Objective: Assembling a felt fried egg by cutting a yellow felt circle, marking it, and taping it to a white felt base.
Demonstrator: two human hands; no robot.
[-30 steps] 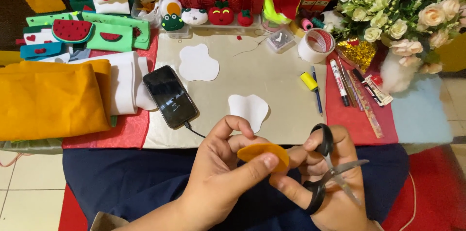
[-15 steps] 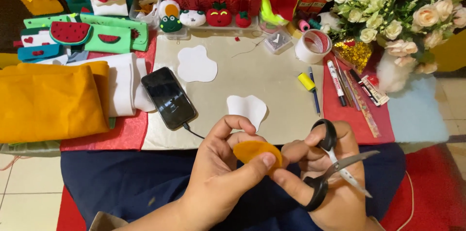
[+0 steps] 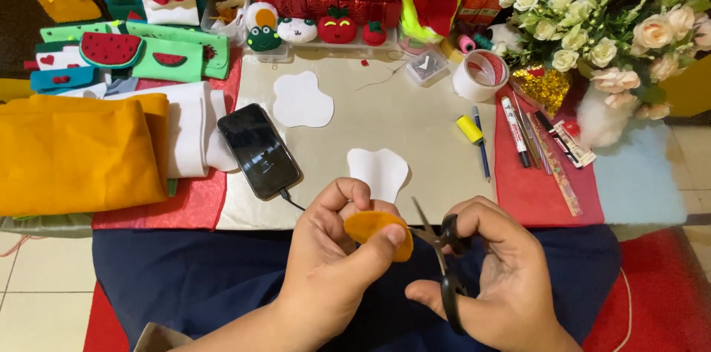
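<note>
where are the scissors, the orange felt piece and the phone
scissors (image 3: 446, 259), head view, on the black handle at the pivot
orange felt piece (image 3: 364, 226), head view, on its bare upper face
phone (image 3: 257, 149), head view, on the middle of the dark screen

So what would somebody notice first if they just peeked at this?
Probably the two hands at the bottom middle: the left hand pinches a small orange felt piece while the right hand works black scissors beside it. Next, the big folded orange fabric at the left, and the bunch of pale flowers at the top right.
</note>
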